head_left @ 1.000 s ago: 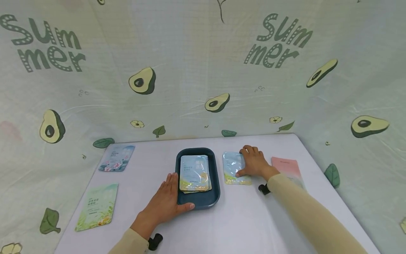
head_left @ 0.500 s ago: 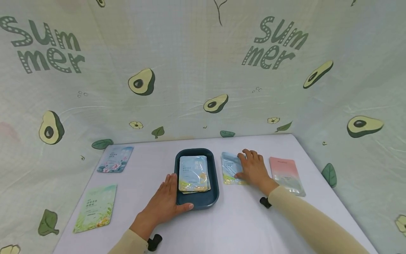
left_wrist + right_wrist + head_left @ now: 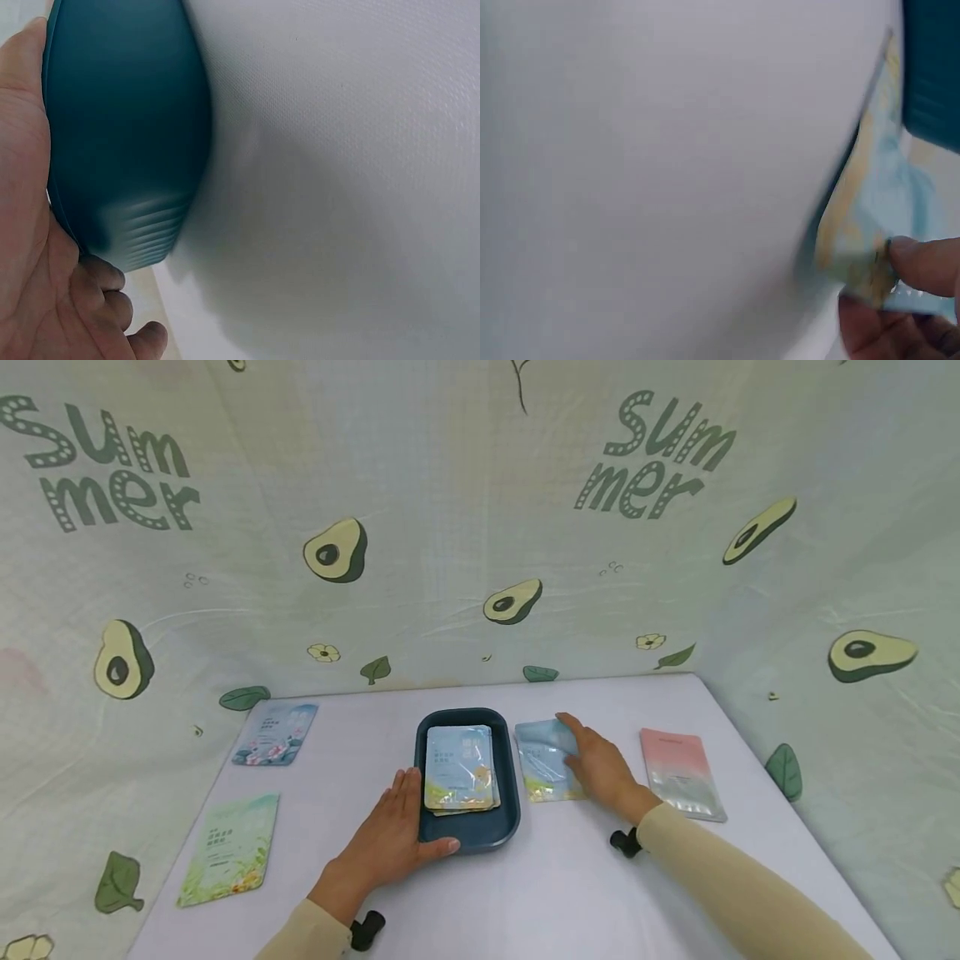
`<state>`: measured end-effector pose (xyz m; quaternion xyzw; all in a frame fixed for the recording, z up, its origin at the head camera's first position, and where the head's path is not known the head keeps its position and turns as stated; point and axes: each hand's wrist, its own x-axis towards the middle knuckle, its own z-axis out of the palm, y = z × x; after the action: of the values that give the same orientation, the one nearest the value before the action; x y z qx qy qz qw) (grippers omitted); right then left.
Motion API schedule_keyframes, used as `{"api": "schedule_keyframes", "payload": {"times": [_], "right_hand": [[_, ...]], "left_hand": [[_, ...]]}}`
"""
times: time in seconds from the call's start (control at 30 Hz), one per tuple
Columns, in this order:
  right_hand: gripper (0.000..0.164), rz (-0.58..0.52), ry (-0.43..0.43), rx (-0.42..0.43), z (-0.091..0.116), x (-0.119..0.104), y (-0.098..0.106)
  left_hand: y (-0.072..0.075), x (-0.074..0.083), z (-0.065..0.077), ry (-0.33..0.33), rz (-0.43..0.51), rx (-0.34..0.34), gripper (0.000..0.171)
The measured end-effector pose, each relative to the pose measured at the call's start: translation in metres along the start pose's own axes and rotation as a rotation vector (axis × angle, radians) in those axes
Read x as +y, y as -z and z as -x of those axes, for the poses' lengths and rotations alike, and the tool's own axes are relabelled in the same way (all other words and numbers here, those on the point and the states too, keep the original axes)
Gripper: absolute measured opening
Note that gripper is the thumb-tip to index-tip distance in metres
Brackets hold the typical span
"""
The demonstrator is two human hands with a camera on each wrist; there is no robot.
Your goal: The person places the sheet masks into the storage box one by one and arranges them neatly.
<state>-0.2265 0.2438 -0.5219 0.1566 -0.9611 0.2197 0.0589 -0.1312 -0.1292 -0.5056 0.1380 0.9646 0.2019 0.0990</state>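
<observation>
My left hand lies along the left side of the dark blue tray, fingers extended at its rim and thumb on its near edge. In the left wrist view the palm is against the tray wall. Inside the tray is a small stack of light blue face mask packets. Right of the tray, my right hand pinches the right side of another light blue face mask packet. The right wrist view shows the thumb on top of this bent packet, other fingers beneath, and a lower edge lifted off the cloth.
A pink and silver packet lies on the white tablecloth at the right. At the left are a blue floral packet and a green packet. A printed avocado curtain hangs behind the table.
My right hand has gone from lying over the light blue packet to pinching its right side. The packet has shifted slightly left toward the tray and tilted. The left hand and tray stay put.
</observation>
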Motion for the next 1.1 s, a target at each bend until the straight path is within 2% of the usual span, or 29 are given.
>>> {"api": "schedule_keyframes", "payload": {"times": [0.13, 0.23, 0.37, 0.53, 0.67, 0.83, 1.1], "right_hand": [[0.066, -0.194, -0.086, -0.004, -0.01, 0.001, 0.013], [0.056, -0.282, -0.161, -0.022, -0.016, 0.003, 0.02], [0.052, -0.324, -0.235, -0.071, -0.02, 0.007, 0.023], [0.055, -0.353, -0.302, -0.122, -0.021, 0.009, 0.02], [0.059, -0.356, -0.306, -0.128, -0.02, 0.009, 0.016], [0.055, -0.378, -0.321, -0.124, -0.019, 0.007, 0.014], [0.051, -0.487, -0.341, -0.2, -0.015, 0.007, 0.012]], "left_hand": [[0.001, 0.0, 0.0, 0.003, -0.01, -0.005, 0.131], [0.001, 0.0, 0.0, 0.004, -0.018, -0.006, 0.13], [0.002, 0.001, 0.001, -0.003, -0.017, -0.005, 0.129], [0.003, 0.002, 0.001, -0.012, -0.006, -0.001, 0.129], [0.002, 0.001, 0.001, -0.016, -0.011, 0.0, 0.13], [0.0, -0.001, 0.0, -0.017, -0.024, -0.004, 0.132], [0.0, -0.002, 0.0, -0.008, -0.011, -0.003, 0.132]]}}
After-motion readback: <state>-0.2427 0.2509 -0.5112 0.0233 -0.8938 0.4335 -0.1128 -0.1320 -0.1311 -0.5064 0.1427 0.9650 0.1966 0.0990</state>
